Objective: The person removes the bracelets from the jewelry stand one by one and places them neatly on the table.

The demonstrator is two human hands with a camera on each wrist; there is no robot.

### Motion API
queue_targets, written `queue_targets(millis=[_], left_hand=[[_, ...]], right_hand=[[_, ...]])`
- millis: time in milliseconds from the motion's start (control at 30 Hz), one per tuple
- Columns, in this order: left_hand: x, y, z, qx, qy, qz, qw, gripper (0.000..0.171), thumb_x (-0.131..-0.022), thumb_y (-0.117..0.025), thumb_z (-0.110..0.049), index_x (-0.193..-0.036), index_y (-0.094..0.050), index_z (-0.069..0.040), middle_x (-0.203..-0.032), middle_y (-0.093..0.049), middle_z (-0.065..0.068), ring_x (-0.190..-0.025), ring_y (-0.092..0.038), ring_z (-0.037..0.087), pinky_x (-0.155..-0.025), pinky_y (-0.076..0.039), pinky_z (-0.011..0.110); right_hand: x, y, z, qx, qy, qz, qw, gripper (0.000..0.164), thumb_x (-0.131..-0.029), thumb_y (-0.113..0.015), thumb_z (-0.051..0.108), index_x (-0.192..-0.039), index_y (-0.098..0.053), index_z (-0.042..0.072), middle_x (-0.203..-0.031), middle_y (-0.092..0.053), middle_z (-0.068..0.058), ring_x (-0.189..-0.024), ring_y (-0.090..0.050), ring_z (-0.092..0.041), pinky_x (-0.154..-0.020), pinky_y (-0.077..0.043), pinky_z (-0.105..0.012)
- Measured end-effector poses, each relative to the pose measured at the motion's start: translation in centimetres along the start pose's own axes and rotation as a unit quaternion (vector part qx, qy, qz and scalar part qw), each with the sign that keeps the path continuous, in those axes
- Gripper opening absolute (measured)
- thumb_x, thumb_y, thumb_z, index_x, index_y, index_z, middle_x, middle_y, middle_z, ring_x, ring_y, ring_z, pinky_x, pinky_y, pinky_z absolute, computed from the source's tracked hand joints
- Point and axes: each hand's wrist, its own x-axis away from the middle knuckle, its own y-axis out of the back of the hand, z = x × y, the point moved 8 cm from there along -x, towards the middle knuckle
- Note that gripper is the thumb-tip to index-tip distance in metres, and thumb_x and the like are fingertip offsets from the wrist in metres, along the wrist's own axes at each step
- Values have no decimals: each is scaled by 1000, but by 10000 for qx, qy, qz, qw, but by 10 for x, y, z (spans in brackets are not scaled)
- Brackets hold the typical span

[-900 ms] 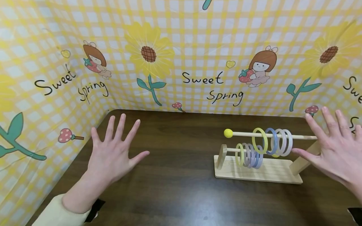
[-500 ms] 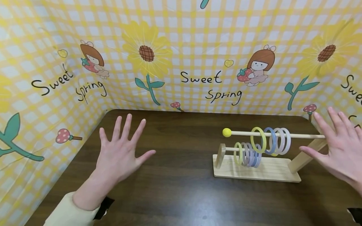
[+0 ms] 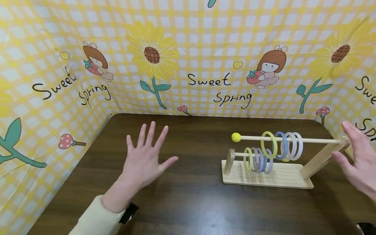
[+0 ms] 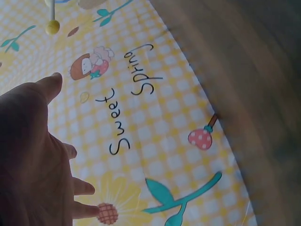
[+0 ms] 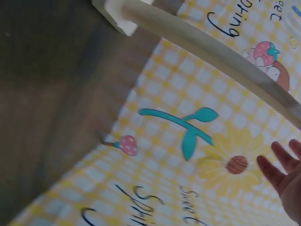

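A wooden rack stands on the table with a flat base [image 3: 285,178], a short peg and a slanted post [image 3: 318,163]. Its upper rod [image 3: 320,141] ends in a yellow ball [image 3: 236,137]. Yellow, blue and whitish rings hang on that rod, among them a blue ring [image 3: 286,147]; more rings, led by a yellow ring [image 3: 245,160], hang on the lower rod. My left hand [image 3: 144,164], fingers spread, hovers over the table left of the rack, holding nothing. Beside the post's top is my right hand [image 3: 359,163], thumb apart from its extended fingers; contact cannot be told.
The brown table [image 3: 176,202] meets a yellow checked cloth [image 3: 205,39] at its back and sides. In the right wrist view the post [image 5: 211,52] crosses close to the camera. The yellow ball [image 4: 52,27] also shows in the left wrist view.
My left hand has moved right across the table, fingers still spread. My right hand has shifted right and slightly down, its fingers closer together, uncovering the post's top. The rack stays put.
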Motion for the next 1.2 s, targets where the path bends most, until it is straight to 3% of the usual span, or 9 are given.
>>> queue_targets(millis=[133, 333, 533, 700, 833, 967, 1067, 1200], left_hand=[[-2, -6, -11, 225, -71, 45, 9997, 92, -87, -36, -78, -156, 2, -32, -161, 6, 10, -146, 7, 32, -104, -3, 73], [-6, -15, -31, 509, -286, -83, 9983, 92, -88, -40, -74, -156, 5, -32, -162, 4, 9, -146, -1, 33, -105, -11, 71], [-7, -23, -54, 1189, -584, -114, 9911, 88, -93, -41, -68, -155, 8, -30, -162, -2, 9, -146, -4, 31, -104, -16, 70], [-10, -25, -74, 1864, -875, -200, 9784, 84, -95, -44, -61, -156, 3, -28, -161, -9, 9, -146, -11, 30, -105, -20, 68], [-12, -23, -89, 2274, -1078, -278, 9674, 83, -96, -47, -57, -157, 0, -26, -161, -11, 6, -145, -15, 27, -106, -21, 66], [-14, -22, -100, 2609, -1214, -357, 9570, 82, -96, -48, -56, -157, -3, -25, -161, -12, 4, -145, -16, 23, -108, -21, 62], [-14, -19, -108, 2905, -1364, -514, 9457, 81, -96, -47, -57, -157, -9, -19, -160, -15, 3, -144, -18, 20, -110, -22, 58], [-13, -11, -119, 3318, -1699, -918, 9234, 77, -96, -53, -51, -154, -19, -12, -157, -24, 5, -142, -25, 21, -110, -26, 52]], right_hand=[[4, -2, -3, -671, 238, -432, 9965, 53, -105, -42, 29, -140, -36, -11, -146, -40, 9, -124, -39, 4, -93, -27, -8], [4, -6, 1, -1229, 605, -679, 9882, 41, -105, -35, 9, -133, -31, -21, -140, -50, 3, -116, -49, 3, -93, -34, -9], [9, -9, 0, -1387, 526, -630, 9869, 35, -102, -29, -4, -133, -30, -22, -136, -51, 7, -116, -50, -1, -91, -36, -10], [13, -13, -4, -1503, 362, -541, 9865, 37, -100, -25, -10, -135, -30, -20, -133, -53, 7, -113, -51, -2, -84, -39, -9], [13, -15, -7, -2130, 295, -479, 9754, 40, -98, -23, -12, -137, -29, -19, -128, -59, 2, -109, -57, -5, -82, -41, -11], [14, -16, -9, -2295, 142, -489, 9720, 40, -98, -24, -13, -136, -30, -20, -116, -63, 5, -101, -61, -4, -80, -42, -11], [14, -15, -9, -1934, 16, -520, 9797, 38, -98, -26, -12, -135, -33, -20, -108, -63, 13, -96, -60, 1, -78, -41, -10], [14, -15, -10, -1915, 17, -550, 9799, 37, -99, -27, -11, -133, -33, -21, -105, -64, 15, -93, -61, 2, -78, -42, -9]])
